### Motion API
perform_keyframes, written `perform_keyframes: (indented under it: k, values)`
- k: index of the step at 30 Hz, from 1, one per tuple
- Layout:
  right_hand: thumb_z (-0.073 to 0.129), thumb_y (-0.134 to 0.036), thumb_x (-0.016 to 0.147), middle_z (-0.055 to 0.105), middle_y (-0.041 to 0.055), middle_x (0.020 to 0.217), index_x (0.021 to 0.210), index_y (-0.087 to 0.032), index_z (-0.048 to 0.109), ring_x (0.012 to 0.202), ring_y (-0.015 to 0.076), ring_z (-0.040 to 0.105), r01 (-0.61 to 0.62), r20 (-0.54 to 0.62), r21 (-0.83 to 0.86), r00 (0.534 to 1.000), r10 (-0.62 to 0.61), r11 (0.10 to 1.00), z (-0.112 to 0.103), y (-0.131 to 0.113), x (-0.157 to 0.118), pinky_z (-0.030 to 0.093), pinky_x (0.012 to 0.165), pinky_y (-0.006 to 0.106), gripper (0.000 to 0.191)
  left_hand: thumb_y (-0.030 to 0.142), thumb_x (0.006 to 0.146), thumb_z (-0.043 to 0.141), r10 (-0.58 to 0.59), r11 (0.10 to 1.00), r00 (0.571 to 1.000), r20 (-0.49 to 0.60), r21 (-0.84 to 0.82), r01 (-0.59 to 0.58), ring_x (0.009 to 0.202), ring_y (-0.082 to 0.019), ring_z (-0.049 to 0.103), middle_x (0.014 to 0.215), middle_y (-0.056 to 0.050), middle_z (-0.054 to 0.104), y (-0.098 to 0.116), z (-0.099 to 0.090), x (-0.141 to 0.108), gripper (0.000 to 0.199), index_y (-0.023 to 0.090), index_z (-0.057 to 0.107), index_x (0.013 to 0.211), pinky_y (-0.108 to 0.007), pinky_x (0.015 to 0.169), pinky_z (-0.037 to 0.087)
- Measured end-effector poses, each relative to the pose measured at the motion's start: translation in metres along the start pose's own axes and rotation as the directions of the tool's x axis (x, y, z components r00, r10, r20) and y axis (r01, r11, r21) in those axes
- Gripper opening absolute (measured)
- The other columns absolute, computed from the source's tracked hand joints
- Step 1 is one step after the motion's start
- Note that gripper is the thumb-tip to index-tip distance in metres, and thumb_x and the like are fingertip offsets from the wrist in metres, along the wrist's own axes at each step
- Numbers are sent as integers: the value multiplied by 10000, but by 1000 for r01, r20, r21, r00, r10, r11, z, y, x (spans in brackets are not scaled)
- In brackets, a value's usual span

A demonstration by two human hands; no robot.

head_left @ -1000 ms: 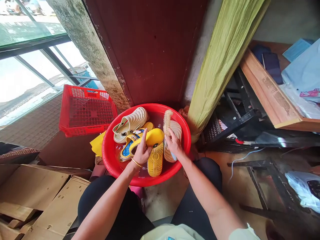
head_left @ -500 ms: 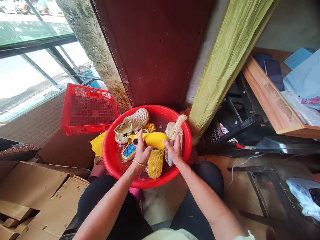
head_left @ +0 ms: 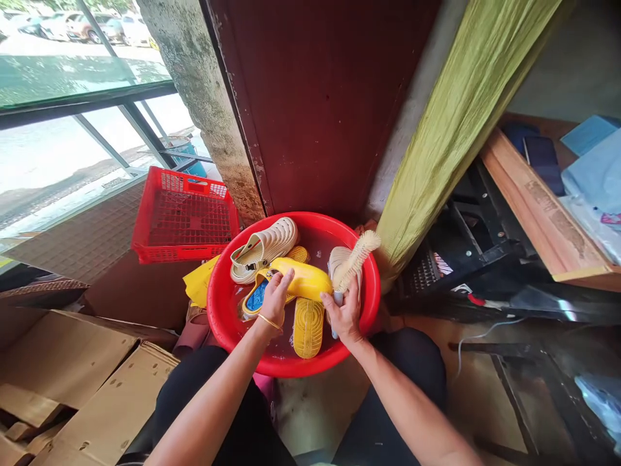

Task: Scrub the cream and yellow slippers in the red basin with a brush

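Observation:
Over a red basin [head_left: 294, 370] of murky water, my left hand [head_left: 275, 303] grips a smooth yellow clog [head_left: 310, 279] by its opening end. My right hand [head_left: 345, 318] is closed round the pale blue handle of a bristle brush [head_left: 358, 259], whose cream bristles point up and right. Its thumb touches the toe of the held clog. Below lies a yellow shoe with its patterned sole up [head_left: 308, 333]. A yellow clog with a blue insole [head_left: 255, 296] sits left of it. A cream clog [head_left: 272, 244] rests at the back left; a pale shoe [head_left: 336, 260] is partly hidden behind the brush.
A red plastic crate [head_left: 187, 217] stands beyond the basin at left, with yellow material [head_left: 198, 281] beside the rim. Cardboard [head_left: 104, 401] lies at left. A dark red door [head_left: 320, 116] and a yellow-green curtain [head_left: 436, 149] rise behind. A wooden drawer [head_left: 548, 200] juts in at right.
The view has shifted, so the scene sits slightly right and lower. The held clog has turned so its opening no longer shows, and my left fingers have closed more over it.

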State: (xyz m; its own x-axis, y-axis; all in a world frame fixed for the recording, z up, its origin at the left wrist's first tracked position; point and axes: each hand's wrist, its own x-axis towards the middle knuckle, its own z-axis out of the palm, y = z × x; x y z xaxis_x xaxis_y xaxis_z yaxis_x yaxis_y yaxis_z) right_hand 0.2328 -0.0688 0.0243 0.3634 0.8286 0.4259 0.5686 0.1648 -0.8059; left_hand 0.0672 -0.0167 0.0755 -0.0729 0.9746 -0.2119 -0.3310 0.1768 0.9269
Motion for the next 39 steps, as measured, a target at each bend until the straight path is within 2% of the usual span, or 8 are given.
perform_keyframes:
  k: [6, 9, 12, 19, 26, 32, 35, 39]
  values:
    - [506, -459, 1010, 637, 186, 1405, 1560, -137, 431, 1295, 298, 619, 167, 269, 17, 949, -166, 986, -8, 0, -7, 546, 1055, 428, 642, 356, 650, 793, 63, 989, 996, 67, 131, -72, 847, -219, 663, 948, -35, 697, 1, -11, 6, 449, 193, 624, 1032, -338, 783, 530]
    - [357, -308, 1062, 696, 147, 1286, 1521, -194, 521, 1199, 261, 665, 278, 413, -18, 877, -246, 960, -14, -5, -3, 555, 1032, 397, 500, 275, 631, 739, 147, 924, 965, 217, 317, -212, 875, -241, 641, 927, -35, 694, 1, -16, 4, 381, 193, 670, 996, -343, 805, 516]
    - [360, -254, 1059, 714, 134, 1155, 1524, -263, 537, 1042, 257, 702, 300, 542, -190, 826, -155, 935, -13, -9, 5, 589, 919, 363, 497, 250, 627, 718, 114, 839, 918, 381, 458, -294, 833, -241, 612, 842, -29, 682, -2, -15, -2, 284, 199, 704, 907, -335, 795, 499]
    - [331, -230, 1067, 678, 147, 1115, 1618, -283, 379, 866, 234, 684, 197, 467, -441, 883, 36, 876, -18, -10, 43, 571, 737, 301, 556, 277, 622, 717, 29, 741, 870, 492, 574, -349, 805, -241, 595, 839, -16, 701, -8, -6, -14, 295, 213, 731, 909, -349, 822, 493]
    - [411, -172, 1013, 678, 117, 1062, 1597, -349, 407, 717, 212, 668, 360, 646, -418, 764, -6, 834, -17, -16, -15, 578, 665, 326, 611, 276, 639, 685, 90, 721, 904, 417, 600, -348, 858, -276, 636, 843, -44, 719, -14, -19, -1, 211, 217, 737, 834, -395, 889, 512]
    - [356, -188, 1040, 708, 157, 1130, 1605, -287, 406, 856, 246, 708, 169, 489, -474, 867, 99, 864, -24, 0, 40, 588, 789, 361, 576, 233, 613, 722, 96, 640, 821, 563, 597, -484, 870, -305, 657, 836, -75, 736, -15, -10, -11, 266, 253, 781, 871, -445, 949, 504]
    - [374, -194, 1035, 722, 151, 1187, 1582, -237, 447, 1033, 256, 705, 103, 478, -347, 875, 81, 932, -25, 6, 57, 568, 923, 365, 553, 247, 601, 743, 37, 781, 845, 533, 512, -357, 847, -282, 658, 846, -58, 740, -14, -8, -13, 273, 238, 769, 872, -425, 894, 532]
    - [367, -233, 1040, 668, 123, 1364, 1559, -202, 465, 1241, 230, 633, 117, 466, -82, 882, -66, 990, -14, -4, 31, 516, 1067, 368, 529, 362, 668, 738, -108, 989, 945, 309, 134, 69, 818, -254, 694, 873, -52, 742, -9, -9, -6, 305, 189, 709, 918, -381, 787, 568]
